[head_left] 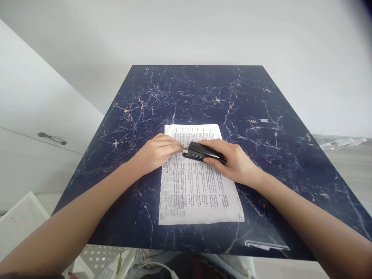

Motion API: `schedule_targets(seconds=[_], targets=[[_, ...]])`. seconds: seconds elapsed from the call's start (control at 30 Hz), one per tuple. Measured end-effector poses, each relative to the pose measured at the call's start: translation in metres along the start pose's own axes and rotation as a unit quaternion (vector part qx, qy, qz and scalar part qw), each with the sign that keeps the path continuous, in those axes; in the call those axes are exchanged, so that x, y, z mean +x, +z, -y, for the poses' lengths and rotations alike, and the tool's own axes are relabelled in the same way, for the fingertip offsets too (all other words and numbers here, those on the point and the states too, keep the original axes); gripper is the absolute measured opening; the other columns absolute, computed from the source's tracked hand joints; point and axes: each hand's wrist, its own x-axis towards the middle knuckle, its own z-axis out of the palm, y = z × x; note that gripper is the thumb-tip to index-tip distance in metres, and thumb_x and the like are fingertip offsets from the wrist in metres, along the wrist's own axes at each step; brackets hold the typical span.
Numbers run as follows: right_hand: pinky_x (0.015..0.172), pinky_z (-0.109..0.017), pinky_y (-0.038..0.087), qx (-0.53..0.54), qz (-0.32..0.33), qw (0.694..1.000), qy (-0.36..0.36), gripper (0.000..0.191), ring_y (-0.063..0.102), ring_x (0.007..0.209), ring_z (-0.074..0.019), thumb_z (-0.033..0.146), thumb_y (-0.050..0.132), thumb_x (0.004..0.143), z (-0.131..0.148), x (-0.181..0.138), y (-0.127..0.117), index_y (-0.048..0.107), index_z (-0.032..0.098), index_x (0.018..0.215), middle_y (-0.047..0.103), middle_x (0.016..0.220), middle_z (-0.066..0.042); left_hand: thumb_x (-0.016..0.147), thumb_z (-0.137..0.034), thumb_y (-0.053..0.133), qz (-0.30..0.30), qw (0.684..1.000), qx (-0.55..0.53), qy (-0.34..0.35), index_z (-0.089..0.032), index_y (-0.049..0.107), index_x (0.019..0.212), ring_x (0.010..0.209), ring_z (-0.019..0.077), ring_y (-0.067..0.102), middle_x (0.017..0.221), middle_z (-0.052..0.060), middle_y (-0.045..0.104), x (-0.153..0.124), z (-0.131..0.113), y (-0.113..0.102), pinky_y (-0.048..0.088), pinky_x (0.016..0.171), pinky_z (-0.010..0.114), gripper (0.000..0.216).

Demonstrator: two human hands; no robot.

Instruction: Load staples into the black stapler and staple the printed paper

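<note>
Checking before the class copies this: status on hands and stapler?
Right hand gripping black stapler over printed white paper sheet. Left hand fingertips at stapler's front end. Nothing blocking on dark blue marble table.
</note>
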Motion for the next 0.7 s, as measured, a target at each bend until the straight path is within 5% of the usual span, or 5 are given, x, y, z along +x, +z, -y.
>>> schedule_targets(seconds=[0.13, 0.3, 0.53, 0.7], targets=[[0.1, -0.044, 0.06, 0.003, 0.004, 1.0, 0.005, 0.043, 0.072, 0.121, -0.0256, 0.032, 0.065, 0.106, -0.003, -0.001, -0.001, 0.061, 0.023, 0.149, 0.075, 0.138, -0.009, 0.104, -0.019, 0.068, 0.011, 0.996, -0.053, -0.069, -0.025, 0.081, 0.121, 0.108, 0.0202, 0.081, 0.116, 0.004, 0.084, -0.003, 0.005, -0.012, 0.067, 0.101, 0.039, 0.023], [0.092, -0.041, 0.062, 0.02, -0.028, 0.999, -0.02, 0.037, 0.075, 0.109, -0.0231, 0.03, 0.065, 0.107, -0.003, -0.002, 0.001, 0.067, 0.021, 0.143, 0.079, 0.127, -0.009, 0.099, -0.022, 0.075, 0.022, 0.979, -0.137, -0.152, -0.026, 0.084, 0.11, 0.087, 0.0156, 0.084, 0.1, 0.001, 0.086, -0.002, 0.002, -0.024, 0.07, 0.083, 0.025, 0.014], [0.088, -0.037, 0.06, 0.091, -0.075, 0.993, -0.008, 0.033, 0.076, 0.1, -0.0206, 0.027, 0.069, 0.104, 0.007, -0.003, -0.003, 0.072, 0.018, 0.135, 0.08, 0.119, -0.01, 0.093, -0.033, 0.083, 0.057, 0.946, -0.247, -0.201, -0.033, 0.085, 0.112, 0.095, 0.0237, 0.084, 0.109, 0.002, 0.085, -0.004, -0.002, -0.027, 0.073, 0.085, 0.036, 0.019], [0.089, -0.037, 0.059, 0.151, -0.074, 0.984, -0.055, 0.035, 0.074, 0.101, -0.0198, 0.029, 0.071, 0.103, 0.011, -0.001, -0.002, 0.072, 0.02, 0.137, 0.08, 0.118, -0.008, 0.089, -0.031, 0.088, 0.016, 0.943, -0.279, -0.18, -0.037, 0.082, 0.116, 0.105, 0.0215, 0.082, 0.114, -0.001, 0.084, -0.003, -0.006, -0.02, 0.07, 0.097, 0.038, 0.028]])
